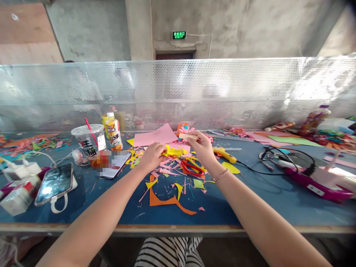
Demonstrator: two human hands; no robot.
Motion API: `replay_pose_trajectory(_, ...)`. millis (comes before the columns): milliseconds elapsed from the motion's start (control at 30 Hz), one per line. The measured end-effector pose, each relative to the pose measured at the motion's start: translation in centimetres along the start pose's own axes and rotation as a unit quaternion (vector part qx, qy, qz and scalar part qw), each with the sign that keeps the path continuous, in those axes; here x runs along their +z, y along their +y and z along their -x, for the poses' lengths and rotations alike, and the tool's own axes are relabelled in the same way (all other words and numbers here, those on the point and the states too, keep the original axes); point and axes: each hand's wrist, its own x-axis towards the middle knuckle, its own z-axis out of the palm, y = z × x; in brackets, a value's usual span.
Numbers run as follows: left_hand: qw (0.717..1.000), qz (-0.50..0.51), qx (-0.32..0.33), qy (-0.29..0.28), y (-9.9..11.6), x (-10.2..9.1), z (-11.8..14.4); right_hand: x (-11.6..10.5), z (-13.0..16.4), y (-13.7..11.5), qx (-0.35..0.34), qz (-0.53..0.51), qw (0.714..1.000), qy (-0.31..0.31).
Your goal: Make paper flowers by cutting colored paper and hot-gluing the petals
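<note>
My left hand [151,158] is closed, its fingertips pinching the edge of a crumpled yellow paper piece [175,151]. My right hand [205,148] is raised slightly above the heap and pinches a small pale flat piece [187,137]; its exact kind is hard to make out. Red-handled scissors [192,170] lie among the scraps between my forearms. Close to my right wrist rests a yellow glue gun [224,154] with a black cable. Behind my hands is a pink paper sheet [155,137]. An orange paper offcut [164,201] lies nearer the front edge.
At left stand a plastic cup [88,139] with a red straw and a drink bottle [113,131], near a phone [55,183] and chargers. A purple power strip [317,184] with cables sits at right. A perforated metal screen [239,92] borders the table's back.
</note>
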Motion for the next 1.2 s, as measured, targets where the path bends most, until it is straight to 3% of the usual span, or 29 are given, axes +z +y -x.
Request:
replay_pose_trajectory(167, 0.997, -0.045, 0.042, 0.040, -0.2, -0.3, 0.1, 0.2, 0.6, -1.2, -0.141, 0.218, 0.964, -0.061)
replay_pose_trajectory(367, 0.998, -0.018, 0.049, 0.029, -0.2, -0.1, 0.1, 1.0, 1.4, -0.6, -0.186, 0.247, 0.940, -0.142)
replay_pose_trajectory(700, 0.993, 0.103, -0.047, 0.031, 0.2, 0.4, 0.2, 1.1, 0.8, 0.1, -0.076, 0.261, 0.949, -0.162)
replay_pose_trajectory(867, 0.990, 0.134, -0.052, 0.009, 0.6, 0.4, 0.0, 1.1, 0.9, 0.1, 0.001, 0.222, 0.954, -0.199)
replay_pose_trajectory(1200, 0.985, 0.157, -0.070, 0.000, 0.6, 0.1, -0.3, 0.6, 0.8, 0.0, 0.072, 0.112, 0.949, -0.287)
